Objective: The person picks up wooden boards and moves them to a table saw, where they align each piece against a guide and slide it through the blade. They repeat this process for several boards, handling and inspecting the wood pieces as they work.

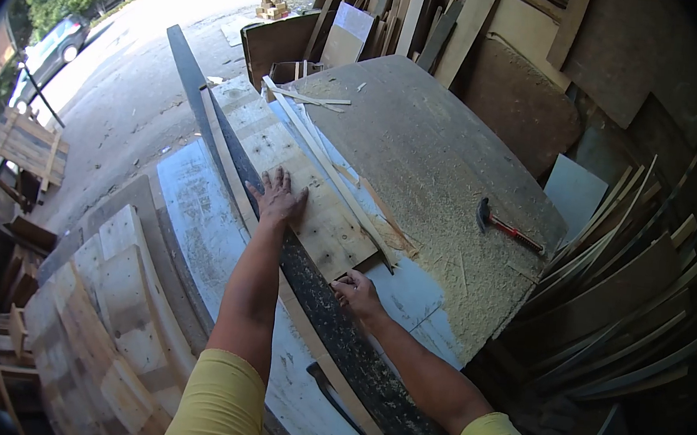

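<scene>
My left hand [280,200] lies with fingers spread on a pale plywood board [326,230] dotted with nail holes or dark spots, close to its left edge. Along that edge runs a long, black, paint-worn plank [311,298]. My right hand [358,292] is at the board's near end, beside the black plank. Its fingers are curled together, and whatever is between them is hidden. A narrow light-wood strip [232,164] lies along the plank's left side.
A hammer [511,228] with a red-and-black handle rests on the sawdust-covered tabletop [448,143] at right. Thin offcut strips [321,156] lie beside the plywood. A dark curved handle [333,396] is near my body. Stacked boards [117,313] stand left; leaning panels [608,310] fill the right.
</scene>
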Motion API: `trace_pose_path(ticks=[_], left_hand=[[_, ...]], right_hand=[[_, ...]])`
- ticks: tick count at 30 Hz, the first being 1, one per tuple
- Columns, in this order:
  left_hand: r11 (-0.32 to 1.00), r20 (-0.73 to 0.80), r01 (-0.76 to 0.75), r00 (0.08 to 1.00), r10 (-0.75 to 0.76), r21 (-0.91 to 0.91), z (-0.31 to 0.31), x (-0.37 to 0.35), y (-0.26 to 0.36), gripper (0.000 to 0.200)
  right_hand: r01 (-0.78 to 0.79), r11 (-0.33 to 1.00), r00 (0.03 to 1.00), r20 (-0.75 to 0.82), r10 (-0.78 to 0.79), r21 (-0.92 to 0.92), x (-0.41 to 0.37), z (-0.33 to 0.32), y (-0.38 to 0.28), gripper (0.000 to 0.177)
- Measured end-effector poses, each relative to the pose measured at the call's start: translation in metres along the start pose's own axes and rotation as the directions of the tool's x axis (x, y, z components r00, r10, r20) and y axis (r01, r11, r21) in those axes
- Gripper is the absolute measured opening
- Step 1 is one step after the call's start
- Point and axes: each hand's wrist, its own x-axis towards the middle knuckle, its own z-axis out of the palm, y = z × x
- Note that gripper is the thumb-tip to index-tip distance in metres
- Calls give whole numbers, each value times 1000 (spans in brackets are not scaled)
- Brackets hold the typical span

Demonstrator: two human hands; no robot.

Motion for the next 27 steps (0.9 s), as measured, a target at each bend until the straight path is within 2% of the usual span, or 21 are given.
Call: trace_pose_path(ticks=[2, 3, 5, 8, 9, 10, 12, 13, 14, 16, 17, 18, 19, 20, 21, 22, 24, 25, 26, 27], left_hand=[[999, 21, 8, 1000, -9, 32, -1, 8, -6, 80], [999, 13, 13, 1000, -13, 32, -3, 7, -6, 80], [995, 19, 27, 999, -29, 101, -4, 2, -3, 78], [996, 29, -9, 1000, 6, 89, -8, -22, 4, 76], [1000, -19, -26, 999, 26, 14, 1, -30, 3, 72], [1000, -34, -13, 999, 13, 25, 2, -41, 4, 72], [999, -55, -26, 998, 23, -46, 2, -63, 6, 68], [999, -72, -9, 997, 6, -36, 0, -73, 5, 68], [998, -54, -10, 999, 6, -69, -3, -82, 6, 66], [995, -61, 1, 998, -7, -101, -8, -91, 6, 64], [991, -19, 34, 999, -37, -133, -12, -93, 6, 64], [984, 21, 67, 998, -64, -164, -17, -95, 6, 65], [965, 39, 94, 995, -87, -243, -18, -95, 5, 67], [964, 18, 102, 995, -100, -247, -17, -95, 5, 67], [950, -29, 73, 996, -86, -302, -16, -95, 4, 67], [932, -84, 42, 994, -77, -360, -19, -96, 6, 68], [913, -97, 65, 989, -114, -403, -29, -97, 10, 69], [920, -59, 75, 993, -106, -385, -35, -98, 11, 69], [928, -17, 83, 995, -95, -364, -39, -100, 13, 69], [929, -70, 60, 993, -92, -365, -39, -102, 14, 68]], right_hand=[[-92, 992, 994, 58, 97, -84, 11, 5, -12, 20], [-85, 993, 994, 64, 90, -87, 17, 6, -15, 20], [-136, 990, 981, 132, 141, -45, 30, 7, -23, 25], [-175, 984, 972, 167, 168, 26, 54, 14, -25, 28], [-214, 977, 965, 155, 211, 3, 58, 20, -33, 30], [-203, 979, 964, 174, 199, 4, 60, 26, -37, 30], [-213, 977, 975, 62, 214, -24, 66, 36, -43, 31], [-197, 975, 980, 53, 193, 100, 70, 40, -42, 32], [-196, 976, 979, 73, 189, 94, 73, 44, -41, 32], [-201, 910, 963, -96, 251, 363, 73, 55, -51, 32], [-184, 882, 955, -134, 265, 434, 68, 57, -58, 32], [-179, 887, 961, -118, 250, 426, 76, 58, -52, 32], [-96, 856, 959, -184, 217, 509, 89, 58, -39, 34], [-10, 813, 949, -250, 190, 582, 98, 58, -35, 35], [-118, 773, 941, -179, 287, 623, 91, 58, -52, 39], [-117, 787, 950, -163, 266, 605, 96, 55, -59, 39], [-209, 808, 973, 37, 227, 551, 107, 46, -71, 40], [-228, 877, 964, -26, 263, 423, 115, 45, -78, 40], [-218, 884, 969, -15, 246, 414, 116, 46, -76, 40], [-78, 904, 984, -114, 138, 420, 107, 48, -75, 40]])
